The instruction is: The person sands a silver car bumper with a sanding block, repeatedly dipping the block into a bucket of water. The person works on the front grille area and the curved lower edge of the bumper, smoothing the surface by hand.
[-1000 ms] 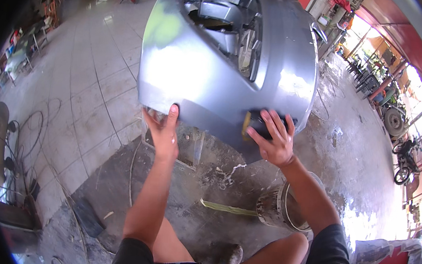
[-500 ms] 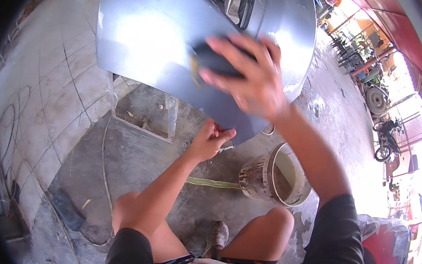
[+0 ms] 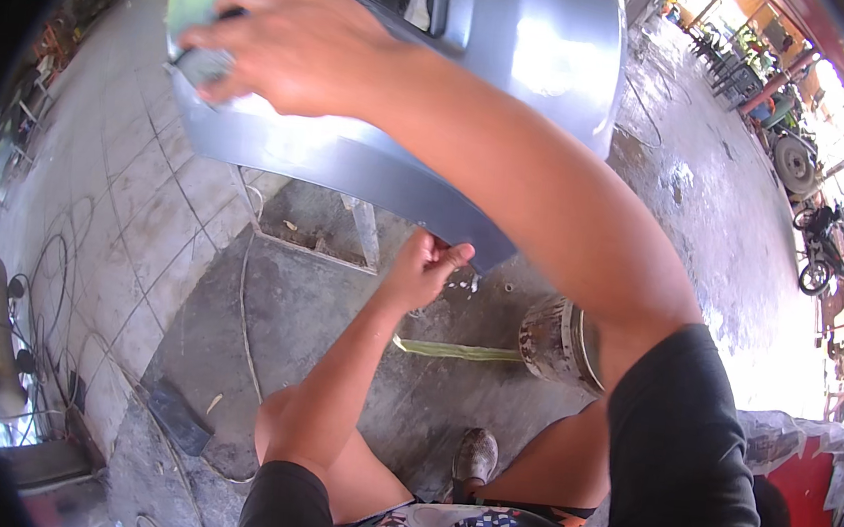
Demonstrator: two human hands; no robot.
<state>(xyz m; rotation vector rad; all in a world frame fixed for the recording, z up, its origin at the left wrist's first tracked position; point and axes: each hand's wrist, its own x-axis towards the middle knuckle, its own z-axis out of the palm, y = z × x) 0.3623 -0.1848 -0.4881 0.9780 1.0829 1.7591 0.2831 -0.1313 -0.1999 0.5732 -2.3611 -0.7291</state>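
Note:
A grey car body panel [image 3: 351, 152], with a dull dark band along its near edge and a pale greenish patch at far left, stretches across the top. My right hand [image 3: 295, 47] is over its far left end, arm reaching across my front, with bent fingers round a dark sanding block [image 3: 203, 66]. Most of that block is hidden under the palm. Below the panel's near edge, at its right corner, my left hand [image 3: 426, 269] pinches the rim between thumb and curled fingers.
A stained bucket [image 3: 555, 343] stands on the concrete at right, partly behind my right arm. A greenish strip [image 3: 459, 351] lies beside it. Below the panel is a frame stand [image 3: 318, 251]. Cables and a dark flat piece [image 3: 178, 418] lie at left; a motorcycle [image 3: 820, 248] stands far right.
My right hand has swept left across the panel with the sanding block, from its middle to the far left end. My left hand keeps its pinch on the rim. The view has shifted slightly.

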